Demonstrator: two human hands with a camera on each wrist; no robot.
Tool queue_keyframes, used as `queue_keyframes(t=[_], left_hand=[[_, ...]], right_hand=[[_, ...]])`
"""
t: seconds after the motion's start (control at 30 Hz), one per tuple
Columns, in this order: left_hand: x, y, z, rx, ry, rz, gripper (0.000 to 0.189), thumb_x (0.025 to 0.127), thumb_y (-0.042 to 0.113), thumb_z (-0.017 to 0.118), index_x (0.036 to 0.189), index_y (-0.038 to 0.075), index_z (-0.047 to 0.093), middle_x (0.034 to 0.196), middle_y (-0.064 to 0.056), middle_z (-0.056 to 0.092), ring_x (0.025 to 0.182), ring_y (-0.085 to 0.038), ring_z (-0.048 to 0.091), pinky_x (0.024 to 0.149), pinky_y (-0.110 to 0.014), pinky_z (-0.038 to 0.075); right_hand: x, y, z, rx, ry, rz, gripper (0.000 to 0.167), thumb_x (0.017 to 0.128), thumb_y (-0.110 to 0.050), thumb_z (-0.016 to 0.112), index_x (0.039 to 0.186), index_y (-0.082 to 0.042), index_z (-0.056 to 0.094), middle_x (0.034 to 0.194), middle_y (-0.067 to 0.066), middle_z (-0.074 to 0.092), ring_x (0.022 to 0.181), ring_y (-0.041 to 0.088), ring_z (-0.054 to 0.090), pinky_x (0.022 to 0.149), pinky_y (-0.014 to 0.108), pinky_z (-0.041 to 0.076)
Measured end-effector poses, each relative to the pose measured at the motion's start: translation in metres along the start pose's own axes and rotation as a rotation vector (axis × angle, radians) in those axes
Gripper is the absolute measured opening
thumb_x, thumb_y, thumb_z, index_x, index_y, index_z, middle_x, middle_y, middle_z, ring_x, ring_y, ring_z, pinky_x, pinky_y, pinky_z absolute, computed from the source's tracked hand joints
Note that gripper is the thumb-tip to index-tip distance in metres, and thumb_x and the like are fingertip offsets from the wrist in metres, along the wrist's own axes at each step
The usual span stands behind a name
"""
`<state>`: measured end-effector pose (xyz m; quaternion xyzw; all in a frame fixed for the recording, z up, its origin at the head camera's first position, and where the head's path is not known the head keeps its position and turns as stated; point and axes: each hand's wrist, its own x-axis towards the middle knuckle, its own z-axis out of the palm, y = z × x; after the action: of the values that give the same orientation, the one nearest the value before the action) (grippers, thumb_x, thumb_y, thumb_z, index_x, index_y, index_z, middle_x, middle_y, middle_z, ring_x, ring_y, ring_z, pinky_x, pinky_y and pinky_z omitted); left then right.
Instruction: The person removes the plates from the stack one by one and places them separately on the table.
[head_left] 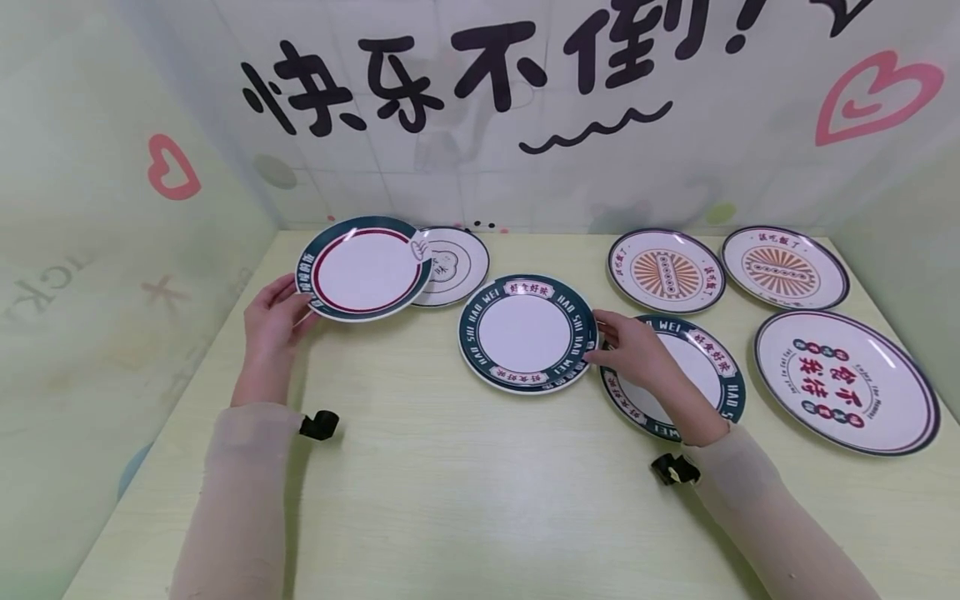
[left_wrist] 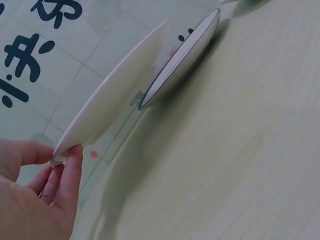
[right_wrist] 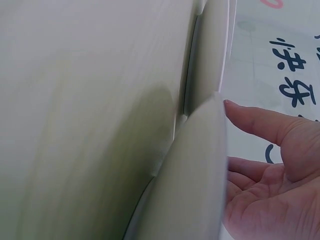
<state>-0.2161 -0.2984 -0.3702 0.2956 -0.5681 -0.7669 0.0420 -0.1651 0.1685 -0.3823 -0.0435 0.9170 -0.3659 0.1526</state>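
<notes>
In the head view my left hand pinches the left rim of a white plate with a teal border and a red ring. The left wrist view shows this plate tilted above the table, its rim between thumb and fingers. My right hand holds the right edge of a smaller plate with a lettered teal border. In the right wrist view, the thumb is at this plate's rim, and the other fingers are partly hidden behind it.
Behind the left plate lies a small white plate, partly covered. A similar teal-bordered plate sits under my right forearm. Two orange-patterned plates and a large plate with red characters are at the right. A printed wall backs the table.
</notes>
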Motion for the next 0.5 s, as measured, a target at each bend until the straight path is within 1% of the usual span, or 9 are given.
queue_keyframes(t=[0.17, 0.27, 0.5], left_hand=[[0.007, 0.002, -0.01, -0.107, 0.048, -0.014, 0.059, 0.092, -0.005, 0.064, 0.144, 0.02, 0.05, 0.114, 0.005, 0.058, 0.081, -0.01, 0.069, 0.063, -0.023, 0.063], [0.012, 0.002, -0.015, -0.141, 0.079, -0.008, 0.058, 0.091, -0.006, 0.063, 0.142, 0.02, 0.052, 0.112, 0.004, 0.058, 0.077, -0.011, 0.069, 0.061, -0.024, 0.063], [0.02, 0.001, -0.026, -0.2, 0.126, -0.024, 0.056, 0.091, -0.005, 0.065, 0.138, 0.023, 0.053, 0.119, 0.005, 0.058, 0.087, -0.012, 0.068, 0.065, -0.024, 0.063]], right_hand=[[0.001, 0.0, 0.0, 0.001, 0.003, 0.001, 0.069, 0.095, -0.012, 0.067, 0.153, 0.004, 0.032, 0.156, 0.026, 0.037, 0.144, 0.042, 0.039, 0.118, 0.05, 0.038], [0.001, 0.001, 0.0, 0.001, 0.003, 0.004, 0.069, 0.095, -0.012, 0.067, 0.153, 0.003, 0.032, 0.156, 0.026, 0.037, 0.144, 0.042, 0.039, 0.118, 0.05, 0.038], [0.001, 0.001, 0.001, 0.003, 0.006, 0.009, 0.069, 0.094, -0.012, 0.067, 0.153, 0.003, 0.033, 0.156, 0.026, 0.038, 0.143, 0.042, 0.04, 0.118, 0.05, 0.039]])
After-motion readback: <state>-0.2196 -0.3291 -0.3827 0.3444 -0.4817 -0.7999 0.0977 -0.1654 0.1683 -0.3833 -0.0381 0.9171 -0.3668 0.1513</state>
